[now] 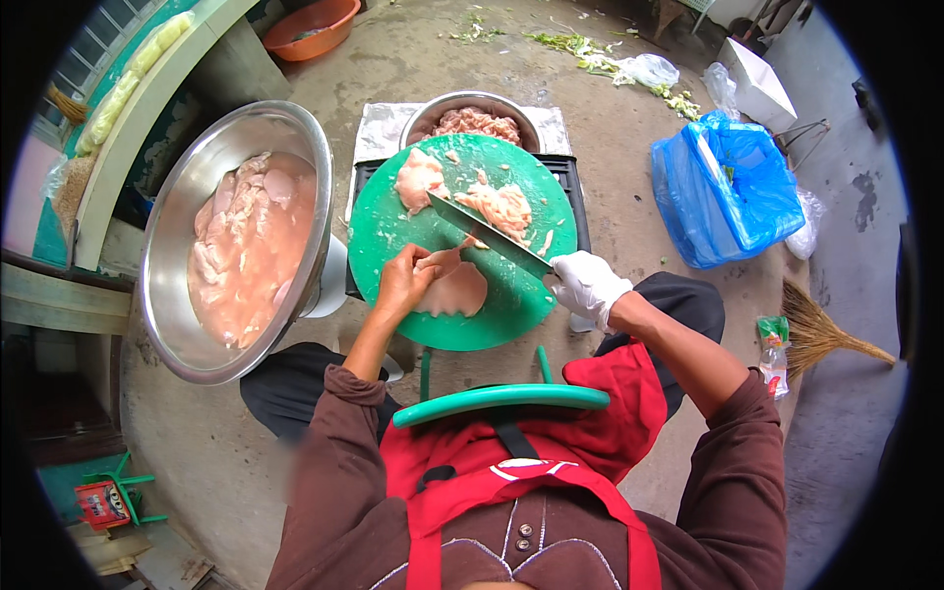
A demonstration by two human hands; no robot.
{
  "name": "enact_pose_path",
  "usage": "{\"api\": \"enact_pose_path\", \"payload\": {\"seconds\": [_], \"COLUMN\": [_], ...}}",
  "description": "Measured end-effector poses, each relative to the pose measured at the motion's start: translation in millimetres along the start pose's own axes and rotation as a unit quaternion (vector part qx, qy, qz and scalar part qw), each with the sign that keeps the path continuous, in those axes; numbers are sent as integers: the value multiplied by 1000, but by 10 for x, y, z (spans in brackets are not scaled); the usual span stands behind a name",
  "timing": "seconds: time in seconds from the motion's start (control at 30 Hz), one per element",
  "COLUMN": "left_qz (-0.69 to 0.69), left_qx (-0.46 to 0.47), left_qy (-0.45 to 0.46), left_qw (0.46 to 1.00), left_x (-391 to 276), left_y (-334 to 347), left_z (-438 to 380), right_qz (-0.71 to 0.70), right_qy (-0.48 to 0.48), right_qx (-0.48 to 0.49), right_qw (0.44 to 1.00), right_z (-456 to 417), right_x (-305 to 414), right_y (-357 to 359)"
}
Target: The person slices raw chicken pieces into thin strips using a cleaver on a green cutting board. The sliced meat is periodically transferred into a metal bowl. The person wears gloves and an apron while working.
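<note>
A round green cutting board (509, 321) lies before me. My left hand (404, 279), bare, pinches the upper edge of a pale raw meat piece (459, 289) that looks like chicken breast, flat on the board. My right hand (588, 287), in a white glove, grips the handle of a large knife (490, 234). Its blade slants up to the left across the board, above the held piece. Beyond the blade rests a pile of cut meat (501, 210); another pale piece (419, 179) lies near the blade's tip. Small scraps are scattered over the board.
At left stands a wide steel basin (166, 280) of raw meat in pinkish liquid. Behind the board, a steel bowl (535, 133) holds cut meat. A container lined with blue plastic (689, 199) stands right, near a straw broom (818, 332). An orange basin (313, 44) is farther off.
</note>
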State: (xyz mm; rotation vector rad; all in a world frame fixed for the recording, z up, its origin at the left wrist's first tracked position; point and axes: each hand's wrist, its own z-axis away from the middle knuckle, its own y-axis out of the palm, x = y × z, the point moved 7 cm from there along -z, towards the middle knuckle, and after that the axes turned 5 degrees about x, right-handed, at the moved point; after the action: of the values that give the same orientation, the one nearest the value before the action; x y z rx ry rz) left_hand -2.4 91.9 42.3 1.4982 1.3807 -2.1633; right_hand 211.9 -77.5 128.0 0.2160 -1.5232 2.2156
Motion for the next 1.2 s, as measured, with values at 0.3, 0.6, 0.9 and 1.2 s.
{"api": "enact_pose_path", "payload": {"seconds": [0.3, 0.6, 0.9, 1.2], "left_qz": [-73, 83, 28, -234], "left_qx": [-62, 13, -281, -31], "left_qy": [26, 32, 121, 175], "left_qw": [995, 996, 952, 956], "left_x": [65, 141, -556, -395], "left_y": [2, 13, -877, -566], "left_z": [103, -109, 390, 458], "right_qz": [40, -110, 61, 206], "right_qy": [28, 111, -156, -200], "right_qx": [73, 64, -7, 121], "right_qw": [996, 986, 986, 950], "right_z": [93, -92, -111, -622], "right_x": [-203, -388, 145, 567], "right_y": [469, 356, -192, -78]}}
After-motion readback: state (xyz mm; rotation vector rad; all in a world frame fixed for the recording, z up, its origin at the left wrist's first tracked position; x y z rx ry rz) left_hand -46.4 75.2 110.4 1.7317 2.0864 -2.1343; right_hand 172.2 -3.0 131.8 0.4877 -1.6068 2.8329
